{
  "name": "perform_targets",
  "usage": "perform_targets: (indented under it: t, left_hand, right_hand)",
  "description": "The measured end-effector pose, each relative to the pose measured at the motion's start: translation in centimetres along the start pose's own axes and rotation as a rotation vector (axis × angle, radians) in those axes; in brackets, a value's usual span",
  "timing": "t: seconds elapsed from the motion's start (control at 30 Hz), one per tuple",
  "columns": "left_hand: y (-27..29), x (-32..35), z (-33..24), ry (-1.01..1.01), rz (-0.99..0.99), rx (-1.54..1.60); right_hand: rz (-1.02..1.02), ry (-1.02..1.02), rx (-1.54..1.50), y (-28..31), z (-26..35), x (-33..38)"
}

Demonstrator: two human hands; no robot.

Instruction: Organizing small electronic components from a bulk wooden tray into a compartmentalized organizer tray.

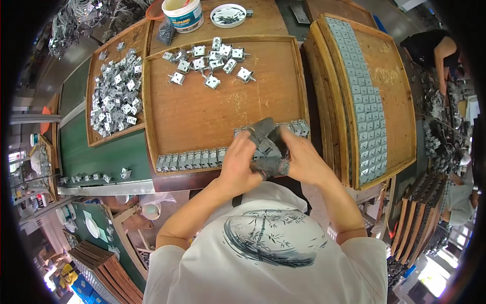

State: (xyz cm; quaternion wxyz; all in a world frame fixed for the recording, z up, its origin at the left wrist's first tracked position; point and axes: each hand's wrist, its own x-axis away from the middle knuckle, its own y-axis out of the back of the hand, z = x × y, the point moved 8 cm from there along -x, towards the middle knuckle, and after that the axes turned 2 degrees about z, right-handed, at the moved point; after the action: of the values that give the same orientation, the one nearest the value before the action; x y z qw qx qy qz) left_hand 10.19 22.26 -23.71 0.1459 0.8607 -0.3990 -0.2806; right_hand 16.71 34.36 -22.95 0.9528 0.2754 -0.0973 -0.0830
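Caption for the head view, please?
Both hands, left hand and right hand, hold a small metal part over a wooden tray.

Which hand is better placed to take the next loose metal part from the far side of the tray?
Probably the left hand: the loose metal parts lie up-left in the wooden tray, on its side.

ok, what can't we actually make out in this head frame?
- What the left hand and right hand hold: head view, grey finger covers and the fingers hide it.
- Row of parts along the near rim of the middle tray: partly behind the hands.
- Loose metal parts at the tray's far side: too small for detail.
- Co-worker at upper right: cut by the fisheye rim.
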Motion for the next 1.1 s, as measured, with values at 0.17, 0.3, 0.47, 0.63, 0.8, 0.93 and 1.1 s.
perform_targets:
  t: [0.17,0.3,0.47,0.63,0.8,0.93,1.1]
  left_hand:
    - [-1.1,0.9,-1.0,-0.141,0.052,-0.003]
    - [-1.1,0.3,-1.8,-0.18,0.078,-0.019]
    - [0.3,-1.5,-0.3,-0.109,0.166,-0.238]
    - [4.4,1.6,12.8,0.556,0.128,0.144]
    - [2.0,3.4,17.5,0.642,0.467,0.145]
    - [-0.8,2.0,15.3,0.602,0.608,0.179]
    - [-0.2,1.7,17.0,0.508,0.574,0.148]
  right_hand:
    - [0.081,-0.095,-0.136,-1.5,-1.8,1.4]
    - [0.069,-0.195,-0.056,-0.8,-1.7,1.8]
    - [-0.144,0.054,0.289,6.1,-1.0,1.3]
    - [-0.803,-0.204,0.633,24.3,-8.3,3.5]
    - [-0.673,-0.541,0.133,28.2,-17.2,4.3]
    - [-0.598,-0.49,-0.128,27.7,-18.4,3.7]
    - [-0.515,-0.563,-0.249,27.4,-17.6,2.7]
